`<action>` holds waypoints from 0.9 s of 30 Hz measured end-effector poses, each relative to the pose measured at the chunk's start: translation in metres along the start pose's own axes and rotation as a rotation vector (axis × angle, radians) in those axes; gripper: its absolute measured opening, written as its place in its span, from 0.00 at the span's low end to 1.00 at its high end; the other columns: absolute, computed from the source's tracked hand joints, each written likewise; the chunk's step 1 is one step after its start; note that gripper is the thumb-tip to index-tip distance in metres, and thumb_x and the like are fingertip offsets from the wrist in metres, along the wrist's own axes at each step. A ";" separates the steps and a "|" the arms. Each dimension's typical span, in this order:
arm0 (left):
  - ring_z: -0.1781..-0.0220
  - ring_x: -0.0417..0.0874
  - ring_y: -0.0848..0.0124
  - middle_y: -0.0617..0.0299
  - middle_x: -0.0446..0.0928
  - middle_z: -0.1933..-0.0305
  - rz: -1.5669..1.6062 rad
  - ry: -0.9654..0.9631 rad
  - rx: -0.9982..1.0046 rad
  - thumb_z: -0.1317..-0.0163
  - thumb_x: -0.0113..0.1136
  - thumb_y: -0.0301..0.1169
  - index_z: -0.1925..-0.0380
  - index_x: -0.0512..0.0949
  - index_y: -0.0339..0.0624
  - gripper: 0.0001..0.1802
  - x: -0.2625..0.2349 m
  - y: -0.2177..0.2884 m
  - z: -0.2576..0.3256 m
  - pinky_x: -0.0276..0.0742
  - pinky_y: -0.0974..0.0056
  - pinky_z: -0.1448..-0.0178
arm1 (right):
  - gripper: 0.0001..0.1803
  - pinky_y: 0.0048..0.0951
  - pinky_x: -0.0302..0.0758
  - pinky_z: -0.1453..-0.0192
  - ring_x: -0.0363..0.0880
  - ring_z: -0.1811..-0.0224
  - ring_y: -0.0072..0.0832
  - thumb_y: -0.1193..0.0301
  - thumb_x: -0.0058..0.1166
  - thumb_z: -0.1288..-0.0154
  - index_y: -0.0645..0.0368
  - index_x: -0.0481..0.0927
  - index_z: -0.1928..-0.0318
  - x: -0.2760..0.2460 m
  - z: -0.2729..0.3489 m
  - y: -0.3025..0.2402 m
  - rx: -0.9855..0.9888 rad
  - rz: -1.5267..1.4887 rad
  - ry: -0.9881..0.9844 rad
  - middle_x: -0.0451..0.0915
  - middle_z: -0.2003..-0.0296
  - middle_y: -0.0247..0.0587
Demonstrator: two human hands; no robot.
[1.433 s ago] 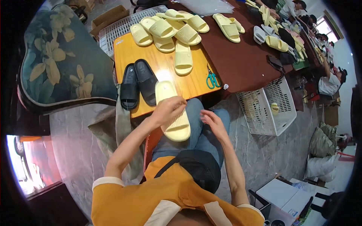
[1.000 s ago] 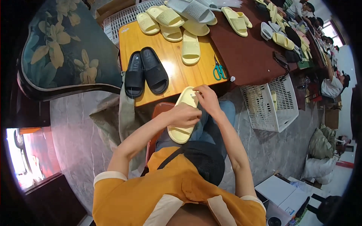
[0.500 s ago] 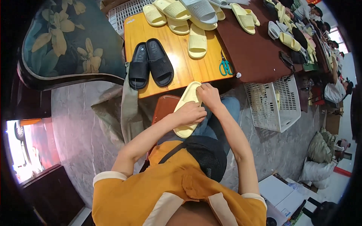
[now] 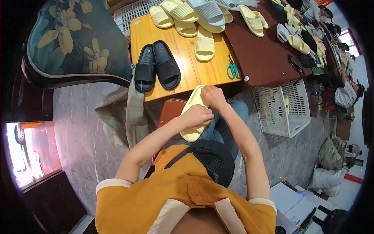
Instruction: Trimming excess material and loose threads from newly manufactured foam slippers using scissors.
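A pale yellow slide slipper (image 4: pixel 189 134) is held slantwise over my lap, just off the table's near edge. My left hand (image 4: pixel 196 116) is closed over its middle, the fingers curled at its right side, hiding that part. Closed at the far end of the same slipper is my right hand (image 4: pixel 213 96), its fingertips pinched at the right edge. Whether anything small sits between those fingertips I cannot make out. A pair of black slide slippers (image 4: pixel 168 70) lies on the wooden table (image 4: pixel 187 74), left of my hands. Scissors with teal handles (image 4: pixel 233 70) rest near its right corner.
Several yellow slippers (image 4: pixel 205 43) and a grey slipper (image 4: pixel 206 13) lie at the table's far side. Right of it stretches a brown-covered table (image 4: pixel 269 58) with more slippers. A white plastic basket (image 4: pixel 270 109) stands below. At the left is a flowered chair back (image 4: pixel 74 43).
Both hands stay on the yellow slipper. My right hand has shifted very slightly left along its far edge, and the view has moved a touch.
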State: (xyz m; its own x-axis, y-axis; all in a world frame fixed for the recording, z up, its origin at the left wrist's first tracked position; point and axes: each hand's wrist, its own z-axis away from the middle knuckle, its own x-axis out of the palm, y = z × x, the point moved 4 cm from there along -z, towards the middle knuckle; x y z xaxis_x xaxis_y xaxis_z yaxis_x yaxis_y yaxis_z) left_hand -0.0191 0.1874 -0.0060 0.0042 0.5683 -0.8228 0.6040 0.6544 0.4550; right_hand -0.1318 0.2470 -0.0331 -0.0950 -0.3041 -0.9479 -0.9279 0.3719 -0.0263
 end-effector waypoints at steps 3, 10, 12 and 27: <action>0.68 0.79 0.61 0.61 0.74 0.72 -0.017 -0.014 0.004 0.43 0.62 0.36 0.74 0.74 0.46 0.09 0.000 0.002 -0.002 0.75 0.56 0.62 | 0.05 0.38 0.77 0.72 0.80 0.72 0.38 0.71 0.59 0.46 0.54 0.76 0.74 -0.008 0.006 0.008 0.193 -0.142 0.104 0.77 0.76 0.39; 0.70 0.79 0.61 0.61 0.73 0.74 -0.010 -0.002 0.060 0.43 0.62 0.37 0.75 0.74 0.46 0.09 0.001 0.005 -0.007 0.76 0.56 0.64 | 0.05 0.38 0.79 0.66 0.83 0.69 0.40 0.70 0.59 0.41 0.56 0.82 0.66 -0.014 0.018 0.019 0.496 -0.336 0.196 0.83 0.70 0.43; 0.69 0.79 0.60 0.61 0.74 0.73 0.006 -0.022 0.042 0.42 0.61 0.37 0.73 0.75 0.47 0.09 0.000 0.004 -0.006 0.75 0.56 0.63 | 0.08 0.36 0.79 0.67 0.85 0.71 0.38 0.69 0.57 0.37 0.62 0.82 0.64 -0.009 0.026 0.035 0.707 -0.566 0.247 0.84 0.71 0.48; 0.67 0.78 0.60 0.61 0.75 0.72 0.079 -0.030 -0.014 0.40 0.61 0.35 0.69 0.76 0.47 0.07 -0.008 0.003 -0.002 0.74 0.56 0.61 | 0.07 0.52 0.77 0.62 0.82 0.64 0.51 0.66 0.55 0.35 0.56 0.76 0.67 -0.053 0.082 0.192 0.912 0.114 0.218 0.80 0.66 0.47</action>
State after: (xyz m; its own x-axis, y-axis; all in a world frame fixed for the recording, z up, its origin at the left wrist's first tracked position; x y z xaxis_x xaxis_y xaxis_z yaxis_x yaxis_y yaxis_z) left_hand -0.0190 0.1856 0.0030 0.0750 0.6033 -0.7940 0.5899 0.6151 0.5231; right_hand -0.2751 0.4060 -0.0136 -0.3189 -0.3464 -0.8822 -0.2778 0.9241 -0.2624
